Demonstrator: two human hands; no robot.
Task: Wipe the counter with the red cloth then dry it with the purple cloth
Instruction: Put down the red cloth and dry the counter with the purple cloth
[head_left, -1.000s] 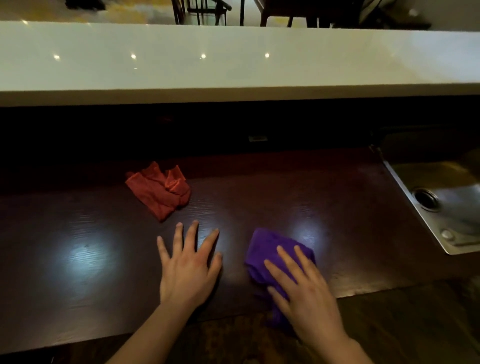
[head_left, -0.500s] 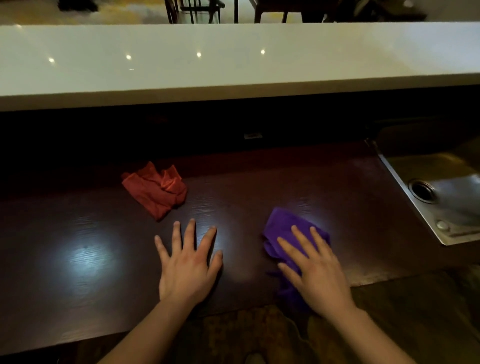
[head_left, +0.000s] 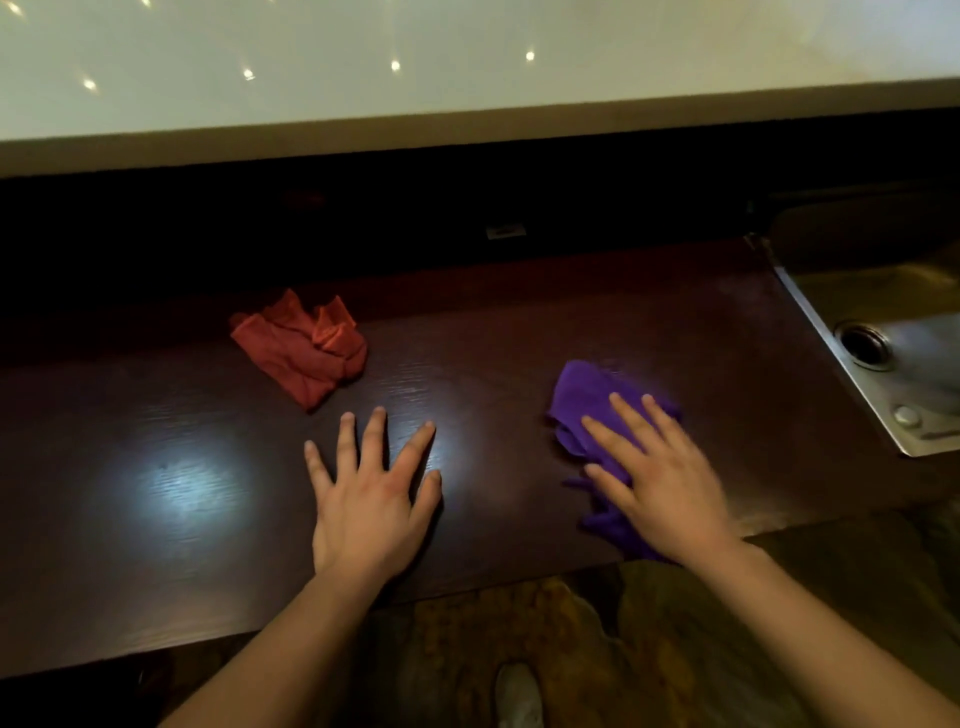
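Note:
The dark wooden counter (head_left: 519, 338) runs across the view. A crumpled red cloth (head_left: 301, 348) lies on it at the back left, untouched. My right hand (head_left: 660, 478) presses flat with spread fingers on the purple cloth (head_left: 582, 395), which is bunched under the palm and trails over the counter's front edge. My left hand (head_left: 371, 488) rests flat on the bare wood just in front and to the right of the red cloth, fingers apart, holding nothing.
A steel sink (head_left: 893, 353) with a round drain is set into the counter at the right. A raised pale bar top (head_left: 467, 62) runs along the back above a dark recess. Patterned floor and a shoe tip (head_left: 517, 696) show below the front edge.
My right hand has slid the purple cloth to the right and a little away from me, toward the sink. The left hand and the red cloth have stayed in place.

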